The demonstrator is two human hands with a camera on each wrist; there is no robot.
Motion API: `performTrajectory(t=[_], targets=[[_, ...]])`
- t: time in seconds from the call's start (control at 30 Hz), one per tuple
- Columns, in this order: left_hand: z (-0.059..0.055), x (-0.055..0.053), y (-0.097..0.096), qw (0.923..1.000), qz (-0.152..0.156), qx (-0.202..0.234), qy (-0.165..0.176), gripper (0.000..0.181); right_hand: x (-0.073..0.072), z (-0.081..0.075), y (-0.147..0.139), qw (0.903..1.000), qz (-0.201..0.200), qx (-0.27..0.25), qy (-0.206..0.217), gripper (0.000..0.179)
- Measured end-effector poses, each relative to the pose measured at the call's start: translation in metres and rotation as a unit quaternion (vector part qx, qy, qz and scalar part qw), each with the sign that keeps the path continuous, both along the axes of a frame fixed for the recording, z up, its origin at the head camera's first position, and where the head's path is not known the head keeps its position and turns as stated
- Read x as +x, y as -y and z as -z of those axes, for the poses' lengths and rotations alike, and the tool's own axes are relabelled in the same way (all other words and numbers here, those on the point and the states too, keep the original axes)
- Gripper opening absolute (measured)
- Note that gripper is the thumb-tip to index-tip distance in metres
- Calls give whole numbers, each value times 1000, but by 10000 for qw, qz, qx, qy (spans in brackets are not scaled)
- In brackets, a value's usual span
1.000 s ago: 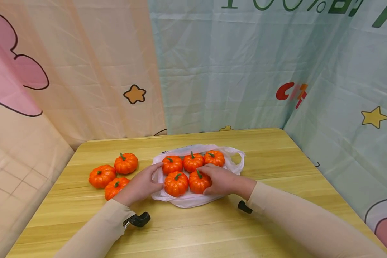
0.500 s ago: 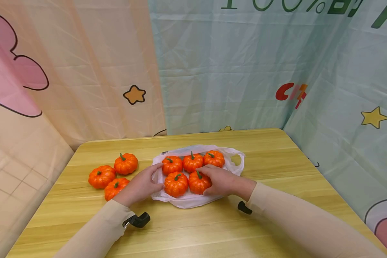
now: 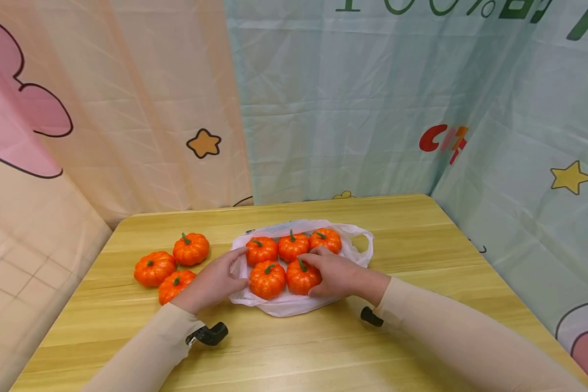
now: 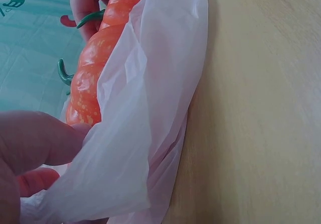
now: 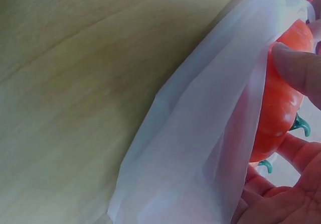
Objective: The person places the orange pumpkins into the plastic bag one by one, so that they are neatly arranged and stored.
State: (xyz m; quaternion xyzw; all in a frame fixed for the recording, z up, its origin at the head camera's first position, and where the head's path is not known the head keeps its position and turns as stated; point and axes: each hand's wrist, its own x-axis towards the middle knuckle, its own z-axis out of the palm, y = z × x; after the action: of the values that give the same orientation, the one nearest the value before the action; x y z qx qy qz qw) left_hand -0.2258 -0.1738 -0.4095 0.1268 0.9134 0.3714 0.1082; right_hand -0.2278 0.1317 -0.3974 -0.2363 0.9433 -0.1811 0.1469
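Several small orange pumpkins with green stems sit in an opened white plastic bag on the table, three behind and two in front. My right hand grips the front right pumpkin, thumb at its near side and fingers over its far side; the right wrist view shows this pumpkin between them. At the bag's left side rests my left hand, fingers spread, near the back left pumpkin and the front left pumpkin. Its thumb touches the bag's edge beside a pumpkin in the left wrist view.
Three more pumpkins lie outside the bag to the left: a rear one, a left one and a near one partly behind my left wrist. A bag handle loop sticks out right. Printed curtains surround the wooden table.
The fingers of my right hand have shifted slightly over the front right pumpkin. Otherwise hands, bag and pumpkins look the same.
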Motion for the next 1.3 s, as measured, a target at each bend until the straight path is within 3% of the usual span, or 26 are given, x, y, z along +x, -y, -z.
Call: performTrajectory(t=[0.6,0.8,0.9,1.0,1.17,1.3], targets=[[-4,1,1,10000,23,11,55,81,3,1,2,9998,-55,96,-184,86],[-10,5,7,9987,203,-284,-375,78,5,-5,-1,9997,-10,-48,-251,93],[-16,8,13,9968,281,-403,-629,75,5,-12,-8,9983,59,-217,-541,89],[-23,12,21,9945,269,-538,-855,72,4,-18,-19,9926,134,-438,-1124,76],[-33,20,36,9859,-9,-1046,-1303,71,1,-23,-46,9688,387,-438,-2407,56],[-33,27,50,9751,-278,-1517,-1592,73,-1,-23,-69,9603,937,-260,-2613,57]])
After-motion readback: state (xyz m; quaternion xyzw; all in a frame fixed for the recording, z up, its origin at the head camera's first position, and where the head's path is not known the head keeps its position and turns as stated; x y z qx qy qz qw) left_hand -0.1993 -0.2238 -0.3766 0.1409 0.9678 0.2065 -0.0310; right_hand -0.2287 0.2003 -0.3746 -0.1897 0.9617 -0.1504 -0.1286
